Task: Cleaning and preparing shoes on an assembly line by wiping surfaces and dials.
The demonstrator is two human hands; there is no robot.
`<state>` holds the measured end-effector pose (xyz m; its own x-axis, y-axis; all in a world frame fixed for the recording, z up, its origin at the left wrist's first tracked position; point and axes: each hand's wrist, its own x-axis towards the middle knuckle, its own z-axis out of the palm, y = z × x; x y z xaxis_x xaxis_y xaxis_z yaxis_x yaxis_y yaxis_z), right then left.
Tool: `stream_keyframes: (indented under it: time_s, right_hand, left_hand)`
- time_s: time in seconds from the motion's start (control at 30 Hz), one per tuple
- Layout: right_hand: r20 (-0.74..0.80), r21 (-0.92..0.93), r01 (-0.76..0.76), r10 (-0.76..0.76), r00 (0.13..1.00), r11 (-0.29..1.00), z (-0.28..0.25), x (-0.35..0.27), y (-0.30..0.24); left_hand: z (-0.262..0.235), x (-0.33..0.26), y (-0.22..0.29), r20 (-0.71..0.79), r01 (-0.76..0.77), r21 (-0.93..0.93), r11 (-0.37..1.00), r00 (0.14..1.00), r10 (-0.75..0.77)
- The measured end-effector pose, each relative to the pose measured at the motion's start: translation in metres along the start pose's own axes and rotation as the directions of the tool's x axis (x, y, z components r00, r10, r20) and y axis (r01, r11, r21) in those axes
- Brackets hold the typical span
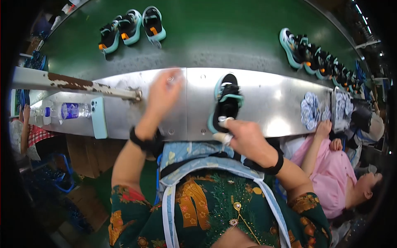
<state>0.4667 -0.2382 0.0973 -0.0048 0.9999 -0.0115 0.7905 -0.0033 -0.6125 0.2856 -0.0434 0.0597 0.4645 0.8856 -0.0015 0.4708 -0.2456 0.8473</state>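
A black sneaker [227, 99] with a mint-green sole and strap lies on the metal ledge in front of me, its toe pointing away. My right hand [250, 138] grips it at the heel, with whitish covers on the thumb and a finger. One covered fingertip reaches into the shoe's opening, near a pale round spot on the insole. To the left of the shoe, my left hand [165, 93] is raised over the ledge, apart from the sneaker. Motion blurs its fingers, and I cannot make out anything in them.
Beyond the metal ledge [273, 101] runs a green belt [223, 37] bearing sneakers [129, 27] at left and a row [310, 56] at right. A painted bar [78, 84], phone [99, 118] and bottles [70, 110] are left. Right, a person [324, 173] reaches toward round silvery pieces [310, 110].
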Motion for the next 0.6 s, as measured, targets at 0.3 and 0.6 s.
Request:
stream_keyframes:
  time_s: [0.3,0.6]
  right_hand:
    - [0.299,0.181,-0.043,-0.014,0.954,0.983,-0.067,0.031,0.019]
    - [0.283,-0.051,0.305,-0.28,0.918,0.951,-0.016,0.028,0.013]
  left_hand:
    - [0.05,-0.131,-0.001,0.155,0.121,-0.248,0.961,0.984,-0.084]
    - [0.063,-0.131,0.014,-0.01,0.162,-0.348,0.923,0.984,-0.176]
